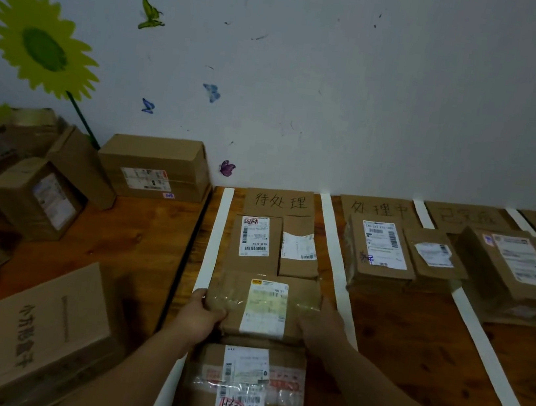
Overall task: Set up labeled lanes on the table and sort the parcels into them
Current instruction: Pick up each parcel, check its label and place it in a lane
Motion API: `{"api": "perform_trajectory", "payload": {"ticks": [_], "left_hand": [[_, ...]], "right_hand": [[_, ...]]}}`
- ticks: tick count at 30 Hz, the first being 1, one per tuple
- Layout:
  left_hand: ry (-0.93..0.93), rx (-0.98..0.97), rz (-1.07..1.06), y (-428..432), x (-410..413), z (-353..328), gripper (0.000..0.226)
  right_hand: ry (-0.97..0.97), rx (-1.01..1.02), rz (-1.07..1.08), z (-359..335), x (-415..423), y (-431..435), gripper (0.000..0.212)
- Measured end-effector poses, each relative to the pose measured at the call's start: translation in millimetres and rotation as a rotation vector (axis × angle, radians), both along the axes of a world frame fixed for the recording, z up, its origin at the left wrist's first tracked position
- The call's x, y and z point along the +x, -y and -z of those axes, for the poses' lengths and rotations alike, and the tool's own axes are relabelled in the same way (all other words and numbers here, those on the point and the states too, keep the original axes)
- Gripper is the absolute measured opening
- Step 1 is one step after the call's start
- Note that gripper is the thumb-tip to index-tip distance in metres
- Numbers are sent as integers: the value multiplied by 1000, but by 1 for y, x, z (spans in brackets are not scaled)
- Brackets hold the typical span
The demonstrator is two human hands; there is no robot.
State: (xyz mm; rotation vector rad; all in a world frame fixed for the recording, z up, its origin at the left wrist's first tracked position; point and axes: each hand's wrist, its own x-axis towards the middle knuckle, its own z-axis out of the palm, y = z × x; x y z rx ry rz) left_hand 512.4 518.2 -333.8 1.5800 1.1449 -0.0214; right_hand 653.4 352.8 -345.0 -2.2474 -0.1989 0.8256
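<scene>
I hold a taped cardboard parcel (262, 305) with a white shipping label in the first lane. My left hand (201, 314) grips its left end and my right hand (321, 327) grips its right end. Beyond it lie two parcels (254, 242) side by side, and a larger parcel (244, 388) sits nearer to me. A cardboard lane label (280, 201) with handwritten characters stands at the lane's far end. White tape strips (334, 257) mark the lane edges. A second label (379, 208) and third label (467, 217) head the lanes to the right.
Parcels (380, 253) lie in the second lane and more (519, 269) in the third. On the left table stand several unsorted boxes (158, 166), with a large flat box (49, 330) closest. A dark gap (186, 260) separates the two tables. The wall is right behind.
</scene>
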Motion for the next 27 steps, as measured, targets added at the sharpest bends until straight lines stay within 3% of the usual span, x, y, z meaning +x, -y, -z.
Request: {"api": "perform_trajectory", "payload": {"ticks": [2,5,7,10,17,23,27], "left_hand": [[-52,37,79,-2,1,-9,60],[-84,283,228,-10,-11,-32,80],[-137,511,327,-21,-29,-52,77],[-232,689,335,-50,-70,-85,72],[-455,821,96,-152,-229,-131,71],[-439,787,-34,-235,-369,-156,72],[-376,655,-156,-275,-429,-164,69]], "right_hand": [[63,-58,-20,-6,-1,1,65],[320,-119,-79,-23,-7,-10,74],[443,-75,-189,-44,-19,-30,69],[430,42,-395,-80,-51,-72,62],[351,145,-690,-125,-164,-180,55],[324,166,-758,-147,-276,-272,55],[263,179,-807,-154,-335,-324,56]]}}
